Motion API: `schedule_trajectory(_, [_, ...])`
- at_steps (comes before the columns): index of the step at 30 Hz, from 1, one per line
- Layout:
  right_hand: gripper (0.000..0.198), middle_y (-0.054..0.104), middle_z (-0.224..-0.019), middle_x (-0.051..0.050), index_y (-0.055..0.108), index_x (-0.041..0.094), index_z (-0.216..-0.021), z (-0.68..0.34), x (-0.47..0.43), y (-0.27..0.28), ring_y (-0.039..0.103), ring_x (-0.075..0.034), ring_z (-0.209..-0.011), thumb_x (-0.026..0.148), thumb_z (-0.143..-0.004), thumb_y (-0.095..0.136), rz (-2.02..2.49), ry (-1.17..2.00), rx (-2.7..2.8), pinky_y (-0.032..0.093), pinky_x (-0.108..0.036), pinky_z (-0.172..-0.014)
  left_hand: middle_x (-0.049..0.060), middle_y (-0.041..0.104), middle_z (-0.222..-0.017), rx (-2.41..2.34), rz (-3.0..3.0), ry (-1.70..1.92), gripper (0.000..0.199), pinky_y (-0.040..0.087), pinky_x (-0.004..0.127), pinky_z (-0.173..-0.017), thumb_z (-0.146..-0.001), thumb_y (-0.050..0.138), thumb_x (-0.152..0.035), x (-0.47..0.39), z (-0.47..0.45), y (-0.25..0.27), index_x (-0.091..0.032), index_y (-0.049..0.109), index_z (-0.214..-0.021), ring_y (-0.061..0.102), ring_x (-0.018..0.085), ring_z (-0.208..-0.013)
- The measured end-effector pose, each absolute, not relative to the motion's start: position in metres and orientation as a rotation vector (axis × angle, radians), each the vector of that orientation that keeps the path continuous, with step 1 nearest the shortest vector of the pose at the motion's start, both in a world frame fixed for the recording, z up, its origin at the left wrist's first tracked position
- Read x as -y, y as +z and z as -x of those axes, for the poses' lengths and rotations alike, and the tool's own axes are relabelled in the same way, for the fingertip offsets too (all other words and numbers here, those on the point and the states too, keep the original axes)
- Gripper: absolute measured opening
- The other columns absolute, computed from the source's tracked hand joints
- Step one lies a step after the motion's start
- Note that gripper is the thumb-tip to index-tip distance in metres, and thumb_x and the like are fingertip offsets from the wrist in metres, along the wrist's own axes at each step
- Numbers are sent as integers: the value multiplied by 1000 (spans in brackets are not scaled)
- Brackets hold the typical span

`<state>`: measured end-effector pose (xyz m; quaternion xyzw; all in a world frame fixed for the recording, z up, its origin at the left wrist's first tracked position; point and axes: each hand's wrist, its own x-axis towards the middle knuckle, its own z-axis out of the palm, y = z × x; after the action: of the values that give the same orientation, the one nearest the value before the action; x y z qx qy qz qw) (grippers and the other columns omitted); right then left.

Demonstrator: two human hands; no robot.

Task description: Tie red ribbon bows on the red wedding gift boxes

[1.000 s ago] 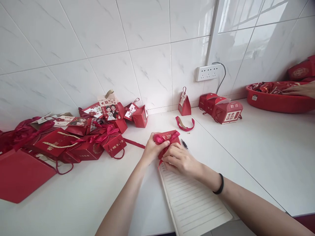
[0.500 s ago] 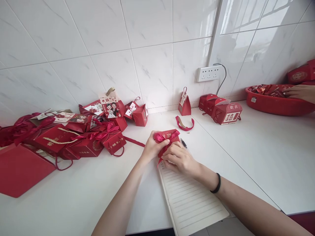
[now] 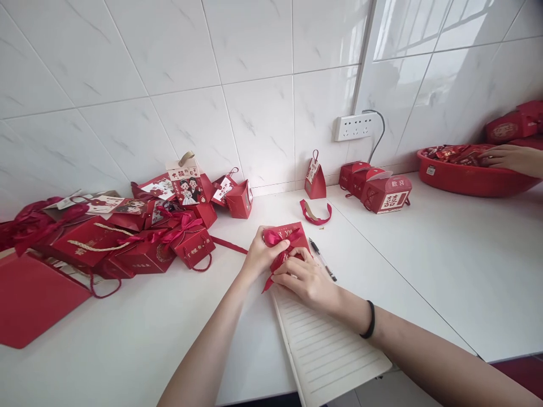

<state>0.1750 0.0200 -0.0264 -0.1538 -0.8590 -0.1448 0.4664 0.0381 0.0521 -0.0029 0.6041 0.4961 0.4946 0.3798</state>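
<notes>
I have the small red gift box between both hands at the top edge of the lined notebook, which lies open on the white table right below the box. My left hand grips the box from its left side, the thumb pressed over the ribbon bow on its lid, so those fingers are closed on the box itself. My right hand sits just below and to the right of the box, its fingers pinched narrow on the ribbon where it crosses the front; one loose ribbon tail hangs down from the box toward the notebook. As I judge it, the box is already folded shut and the bow is formed on top, so what is left is snugging or straightening the ribbon and then setting the box aside. A pen lies on the table just right of the box, touching nothing I hold. A loose red handle strip lies beyond the box toward the wall, with a small peaked box behind it. Well to the left of the box is a heap of red gift bags and boxes, and well to its right three more closed boxes. Far right of the box, another person's hand rests in a red basin of wrapped sweets
</notes>
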Motion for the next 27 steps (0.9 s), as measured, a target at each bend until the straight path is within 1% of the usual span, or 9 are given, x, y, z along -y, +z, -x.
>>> schedule_trajectory(2, [13, 59, -72, -1, 55, 17, -83, -174, -19, -25, 46, -11, -61, 8, -88, 47, 393, -343, 2082, 37, -31, -71, -1, 59, -83, -1243, -1525, 1263, 29, 47, 29, -73, -69, 68, -31, -52, -38, -3, -18, 50, -87, 60, 16, -77])
schedule_trajectory(5, [8, 58, -73, -4, 53, 17, -81, -185, -24, -18, 49, -14, -66, 20, -87, 47, 425, -261, 2026, 38, -31, -68, 0, 60, -85, -1208, -1491, 1262, 34, 47, 30, -75, -68, 70, -36, -53, -37, -2, -18, 50, -89, 60, 17, -81])
schedule_trajectory(7, [15, 55, -69, -4, 49, 17, -76, -198, -31, -10, 48, -16, -64, 28, -86, 44, 593, -176, 1965, 38, -30, -63, 2, 62, -90, -1193, -1448, 1235, 39, 47, 31, -78, -67, 72, -38, -53, -36, -1, -18, 51, -92, 61, 18, -87])
schedule_trajectory(9, [26, 50, -60, -2, 43, 19, -67, -212, -38, -2, 43, -14, -54, 35, -87, 41, 881, -25, 1947, 34, -28, -54, 3, 62, -93, -1188, -1392, 1202, 41, 48, 31, -80, -67, 72, -40, -53, -35, -1, -18, 51, -95, 61, 19, -91])
schedule_trajectory(11, [39, 43, -51, 1, 36, 20, -58, -222, -44, 5, 36, -11, -46, 44, -89, 37, 1146, 195, 2029, 29, -27, -48, 3, 63, -93, -1189, -1356, 1189, 40, 49, 30, -78, -68, 71, -41, -53, -34, -1, -19, 51, -95, 61, 19, -90])
schedule_trajectory(13, [47, 38, -46, 2, 32, 20, -53, -227, -47, 8, 32, -10, -44, 50, -87, 38, 1292, 396, 2141, 26, -27, -47, 2, 63, -91, -1195, -1354, 1196, 39, 49, 29, -75, -69, 71, -42, -53, -34, -2, -19, 51, -94, 62, 18, -87])
schedule_trajectory(20, [40, 33, -51, 4, 30, 19, -54, -231, -46, 14, 27, -8, -46, 44, -82, 45, 1229, 839, 2204, 23, -24, -43, 0, 62, -87, -1226, -1373, 1209, 35, 48, 26, -73, -69, 71, -40, -55, -34, -6, -21, 53, -92, 61, 16, -85])
schedule_trajectory(24, [38, 36, -52, 4, 33, 19, -55, -238, -49, 19, 33, -8, -47, 41, -81, 48, 1231, 1071, 2249, 26, -23, -42, 0, 61, -86, -1262, -1407, 1196, 34, 48, 25, -74, -69, 71, -42, -57, -35, -7, -22, 54, -90, 61, 15, -85])
schedule_trajectory(27, [41, 40, -52, 3, 38, 18, -55, -244, -53, 20, 35, -9, -47, 48, -80, 51, 1277, 1104, 2296, 27, -23, -43, 0, 62, -88, -1275, -1418, 1189, 34, 48, 26, -77, -69, 71, -43, -57, -35, -6, -22, 53, -90, 62, 17, -89])
